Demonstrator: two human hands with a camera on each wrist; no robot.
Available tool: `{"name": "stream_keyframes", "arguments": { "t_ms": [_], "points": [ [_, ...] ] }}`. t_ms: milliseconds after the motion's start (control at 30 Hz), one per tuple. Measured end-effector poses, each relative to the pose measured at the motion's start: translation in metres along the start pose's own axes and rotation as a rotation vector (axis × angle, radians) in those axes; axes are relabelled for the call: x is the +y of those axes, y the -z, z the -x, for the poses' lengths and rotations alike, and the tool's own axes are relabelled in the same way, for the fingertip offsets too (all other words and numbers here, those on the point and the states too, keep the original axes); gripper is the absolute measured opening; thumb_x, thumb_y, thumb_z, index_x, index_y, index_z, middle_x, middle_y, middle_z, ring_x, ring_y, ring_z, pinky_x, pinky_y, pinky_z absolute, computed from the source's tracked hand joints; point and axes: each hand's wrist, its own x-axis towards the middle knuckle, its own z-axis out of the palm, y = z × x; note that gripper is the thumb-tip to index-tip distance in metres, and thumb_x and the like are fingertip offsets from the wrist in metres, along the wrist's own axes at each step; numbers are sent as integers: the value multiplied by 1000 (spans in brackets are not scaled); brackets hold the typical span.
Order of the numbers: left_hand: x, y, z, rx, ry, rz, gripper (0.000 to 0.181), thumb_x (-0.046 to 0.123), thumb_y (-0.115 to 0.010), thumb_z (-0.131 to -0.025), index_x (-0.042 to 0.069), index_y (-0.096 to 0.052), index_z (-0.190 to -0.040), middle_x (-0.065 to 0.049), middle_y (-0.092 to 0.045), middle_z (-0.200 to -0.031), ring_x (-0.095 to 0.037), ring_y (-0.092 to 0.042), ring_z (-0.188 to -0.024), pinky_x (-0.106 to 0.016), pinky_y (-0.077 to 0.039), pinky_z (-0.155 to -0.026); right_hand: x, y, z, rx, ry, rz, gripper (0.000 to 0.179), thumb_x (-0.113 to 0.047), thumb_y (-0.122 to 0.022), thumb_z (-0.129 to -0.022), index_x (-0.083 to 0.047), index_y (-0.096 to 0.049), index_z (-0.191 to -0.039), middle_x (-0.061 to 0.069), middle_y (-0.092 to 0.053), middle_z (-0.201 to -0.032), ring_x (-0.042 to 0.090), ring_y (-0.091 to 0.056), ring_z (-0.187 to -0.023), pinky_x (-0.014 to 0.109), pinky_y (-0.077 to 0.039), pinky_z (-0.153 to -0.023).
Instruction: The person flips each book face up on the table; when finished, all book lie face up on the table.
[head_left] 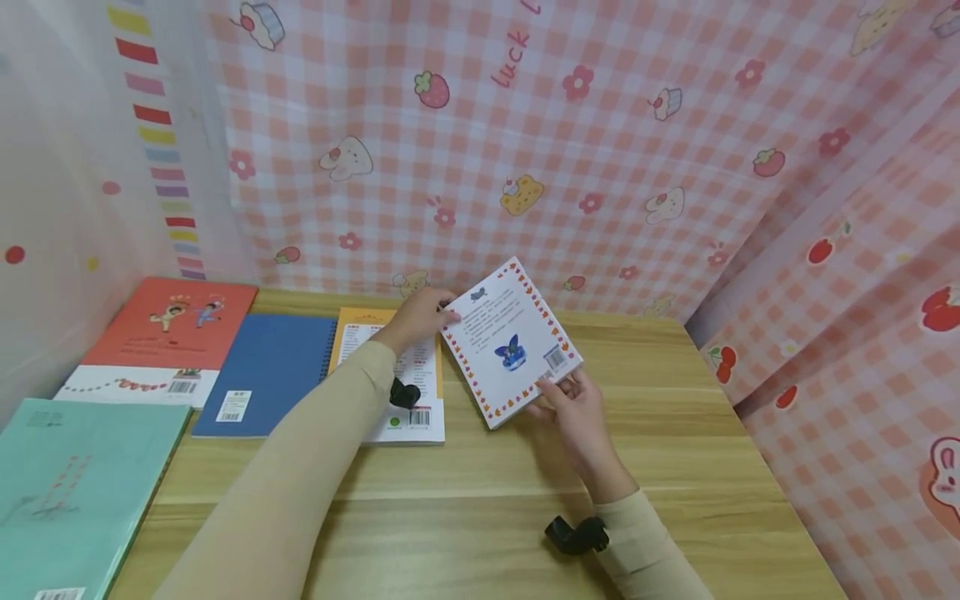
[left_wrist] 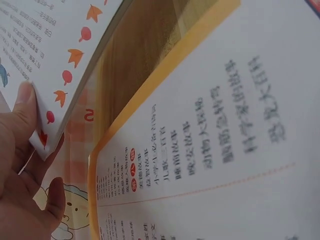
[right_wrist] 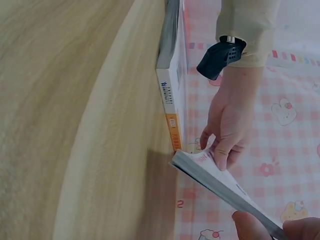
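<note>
A small white book (head_left: 498, 321) with a border of red and orange leaves and a blue winged figure is held tilted above the table. My left hand (head_left: 416, 318) pinches its left corner, thumb on the printed face, as the left wrist view also shows. At its lower right corner, near the barcode, my right hand (head_left: 581, 421) grips it with the thumb on top. The right wrist view shows the book edge-on, raised off the wood. Just left of it lies a yellow-edged white book (head_left: 427, 379), partly hidden under my left forearm.
A blue spiral notebook (head_left: 273, 367), a red and white book (head_left: 176, 321) and a mint-green book (head_left: 90, 475) lie along the left of the wooden table (head_left: 450, 517). Pink checked curtains (head_left: 480, 150) hang behind the table and on its right.
</note>
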Motion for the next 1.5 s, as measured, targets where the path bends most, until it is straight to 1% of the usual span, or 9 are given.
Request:
{"name": "stream_keyframes", "arguments": {
  "t_ms": [267,467,700,867,1000,1133,1267,1367,1500],
  "points": [
    [1,0,2,-18,9,28,18,24,-68,-99,12,-70,-112,-4,-67,-115,-22,-60,-107,-40,-48,-99,-5,-2,2,33,51,35,47,8,-58,-98,-5,-55,-143,24,-65,-128,20,-71,-96,38,-62,-74],
    [3,1,2,-36,-29,59,25,21,-68,-99,8,-69,-120,-6,-68,-114,-23,-61,-107,-40,-49,-100,-8,-4,5,62,83,51,47,9,-58,-96,-5,-57,-141,24,-67,-123,20,-73,-91,36,-62,-68],
    [7,1,5,-76,-69,69,31,15,-66,-100,5,-64,-129,-9,-68,-114,-23,-63,-106,-37,-52,-96,-8,-8,9,59,162,112,44,12,-57,-96,0,-59,-138,29,-67,-122,19,-73,-89,45,-61,-71],
    [9,1,7,-60,-77,65,33,15,-67,-99,3,-65,-130,-11,-67,-119,-26,-62,-108,-38,-53,-94,-7,-11,11,46,222,179,42,12,-56,-96,2,-59,-137,29,-67,-121,20,-73,-88,47,-60,-73],
    [9,3,7,-43,-58,28,30,19,-68,-98,4,-68,-124,-11,-64,-112,-24,-58,-99,-36,-53,-85,-7,-12,11,38,260,234,40,11,-58,-96,3,-62,-135,29,-69,-116,21,-72,-86,44,-61,-72],
    [10,3,8,-50,-15,19,28,22,-70,-98,6,-68,-121,-9,-63,-101,-22,-56,-89,-34,-51,-76,-6,-12,11,36,276,297,38,10,-59,-95,1,-65,-132,26,-71,-113,26,-73,-86,42,-61,-71],
    [11,2,8,-67,-6,27,26,27,-64,-102,9,-68,-121,-8,-66,-108,-22,-61,-95,-35,-54,-80,-6,-14,11,36,298,318,37,10,-59,-95,1,-65,-131,25,-71,-114,34,-73,-91,36,-61,-71],
    [11,0,5,-96,-32,60,26,29,-55,-106,9,-66,-120,-8,-67,-110,-23,-64,-96,-35,-56,-80,-6,-15,12,33,322,326,37,10,-58,-95,1,-65,-131,25,-70,-116,39,-73,-94,32,-61,-71],
    [13,-1,3,-150,-59,120,32,31,-44,-110,5,-63,-115,-15,-67,-107,-34,-65,-91,-40,-58,-78,-6,-16,13,26,373,361,37,11,-58,-95,1,-66,-130,24,-70,-117,41,-72,-96,32,-60,-71]
  ]
}}
